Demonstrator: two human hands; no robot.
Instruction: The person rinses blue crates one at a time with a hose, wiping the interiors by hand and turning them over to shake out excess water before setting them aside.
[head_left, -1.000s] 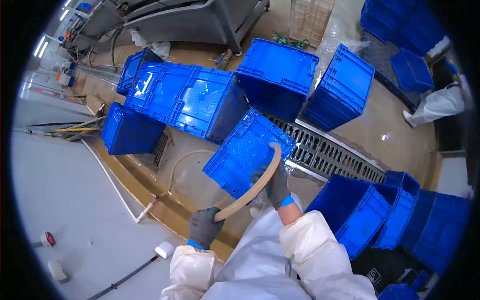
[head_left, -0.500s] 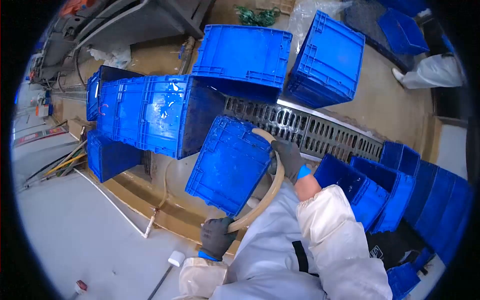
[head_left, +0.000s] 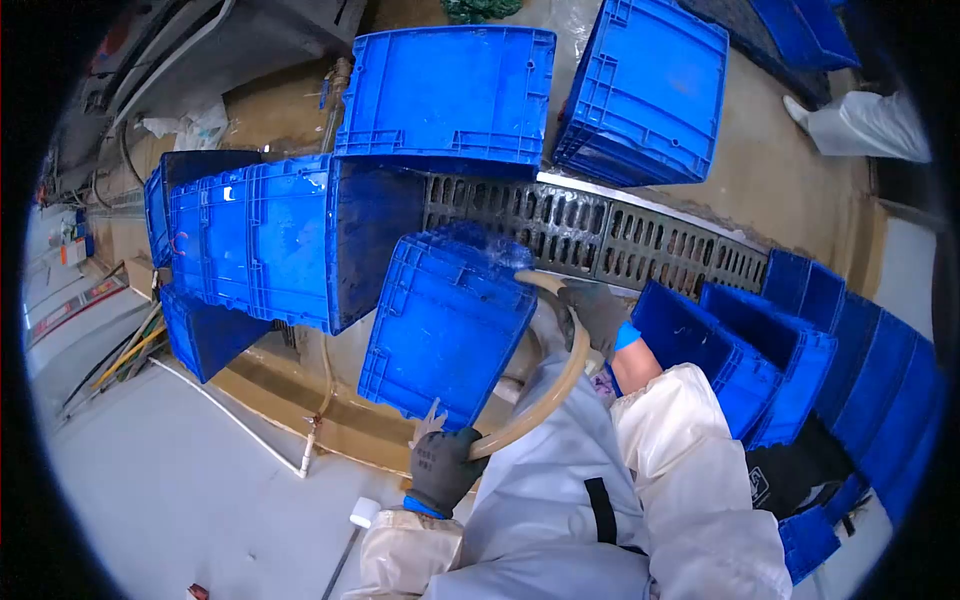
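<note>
Left hand: the left hand (head_left: 440,468), in a grey glove, is closed round the near part of a tan hose (head_left: 555,385), low in the view by the white suit.
Right hand: the right hand (head_left: 598,312), also gloved, grips the hose further along, near its far end, just beside the crate.
Hose: it arcs up from the left hand to the right, and its end points at the upper corner of the crate; spray or splash shows there, though the nozzle itself is hidden.
Crate: a blue crate (head_left: 445,325) stands tilted on the wet floor in front of the person, ribbed side up, touching the hose end.
Doing it well: as I judge it, the left hand should steady the slack while the right hand aims, sweeping across the ribs so that water runs off towards the drain.
Drain: a long metal grate (head_left: 600,245) lies just behind the crate.
Other crates: more blue crates (head_left: 280,235) lie tipped to the left, beyond the grate and stacked on the right.
Far: another person's white leg (head_left: 865,125) shows at the top right.
</note>
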